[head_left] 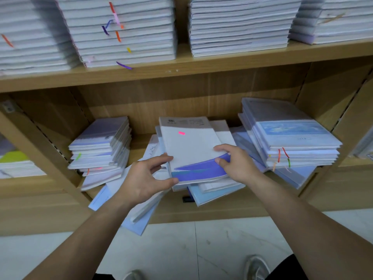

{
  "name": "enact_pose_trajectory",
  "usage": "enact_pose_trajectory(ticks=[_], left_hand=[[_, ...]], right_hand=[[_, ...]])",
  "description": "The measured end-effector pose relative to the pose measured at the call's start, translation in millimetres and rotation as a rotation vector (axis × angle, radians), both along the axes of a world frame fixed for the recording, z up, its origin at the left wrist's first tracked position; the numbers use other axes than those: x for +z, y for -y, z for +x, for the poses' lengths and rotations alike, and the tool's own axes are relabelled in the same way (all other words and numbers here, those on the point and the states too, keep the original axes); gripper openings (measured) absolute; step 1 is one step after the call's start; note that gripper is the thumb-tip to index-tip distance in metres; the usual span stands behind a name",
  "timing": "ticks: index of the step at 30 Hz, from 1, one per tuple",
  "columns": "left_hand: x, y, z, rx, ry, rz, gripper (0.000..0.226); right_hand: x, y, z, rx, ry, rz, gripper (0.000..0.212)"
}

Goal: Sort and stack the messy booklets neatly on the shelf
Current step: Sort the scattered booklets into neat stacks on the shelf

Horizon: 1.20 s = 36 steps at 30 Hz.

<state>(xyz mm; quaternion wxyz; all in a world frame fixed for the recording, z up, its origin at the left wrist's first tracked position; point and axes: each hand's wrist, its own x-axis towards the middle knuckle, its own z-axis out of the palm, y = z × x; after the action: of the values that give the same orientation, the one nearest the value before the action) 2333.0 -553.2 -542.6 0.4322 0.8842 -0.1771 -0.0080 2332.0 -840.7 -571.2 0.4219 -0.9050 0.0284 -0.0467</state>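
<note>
Nothing can be read for certain. The top booklet (189,146) has a dark printed block near its far edge — too blurred. A white booklet (151,148) below shows part of a large character, half hidden. The right stack (290,129) bears a small label — illegible.

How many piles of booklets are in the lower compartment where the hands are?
3. A left stack, a messy middle pile whose top booklet the left hand and right hand grip, and a right stack. More may be hidden behind.
</note>
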Motion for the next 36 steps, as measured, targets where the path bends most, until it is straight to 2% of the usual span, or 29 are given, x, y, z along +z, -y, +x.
enact_pose_trajectory(ticks=[4,11,16,21,29,32,36], left_hand=[[-2,-14,1,-0.04,0.061,0.046,0.059],[-4,-16,15,-0.085,0.1,0.182,0.075],[-6,-19,26,-0.122,0.118,0.22,0.076],[-9,-13,33,-0.162,0.167,0.172,0.068],[5,0,25,-0.151,0.196,-0.074,0.051],[22,0,20,-0.148,0.235,-0.144,0.049],[35,-4,11,-0.15,0.236,-0.125,0.051]], right_hand=[[-2,-2,4,-0.005,-0.006,-0.006,0.039],[-2,-5,5,0.004,-0.008,0.005,0.038],[0,-5,8,0.022,-0.014,0.027,0.039],[1,-2,7,0.017,-0.01,0.057,0.038],[12,-6,7,-0.036,0.047,0.158,0.042],[15,-9,5,-0.03,0.109,0.19,0.036],[24,-10,6,-0.029,0.222,0.264,0.019]])
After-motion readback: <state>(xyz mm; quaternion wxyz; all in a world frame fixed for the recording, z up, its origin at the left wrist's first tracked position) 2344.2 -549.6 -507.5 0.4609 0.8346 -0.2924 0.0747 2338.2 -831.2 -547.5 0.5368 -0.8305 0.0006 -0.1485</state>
